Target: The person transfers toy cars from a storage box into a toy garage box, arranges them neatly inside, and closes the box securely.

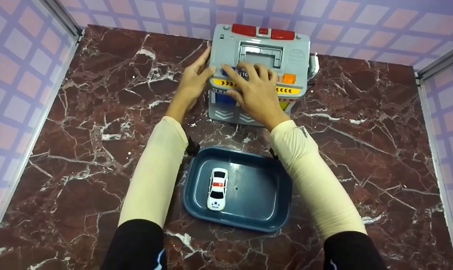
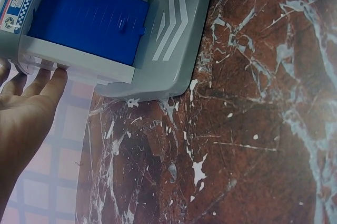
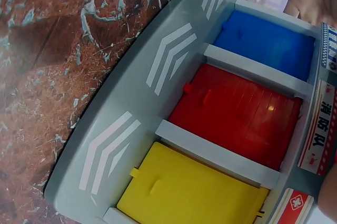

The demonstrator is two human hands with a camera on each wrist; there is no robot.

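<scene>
A grey toy garage (image 1: pixel 226 48) stands near the back wall. My left hand (image 1: pixel 192 82) lies along its left side, the thumb at the top corner; in the left wrist view its straight fingers touch the side wall. Over the front of the roof rests my right hand (image 1: pixel 258 93), its index fingertip at a blue button (image 1: pixel 224 70) and its thumb near the front edge. An orange button (image 1: pixel 289 78) shows right of that hand. In the right wrist view, the blue door (image 3: pixel 268 42), red door (image 3: pixel 237 113) and yellow door (image 3: pixel 184 190) are all down.
Nearer to me, a dark blue tray (image 1: pixel 245 225) sits on the marbled brown surface (image 1: pixel 110 157). A white toy police car (image 1: pixel 218 190) lies in the tray's left half. Checkered panels (image 1: pixel 16 45) bound the surface at the left, back and right.
</scene>
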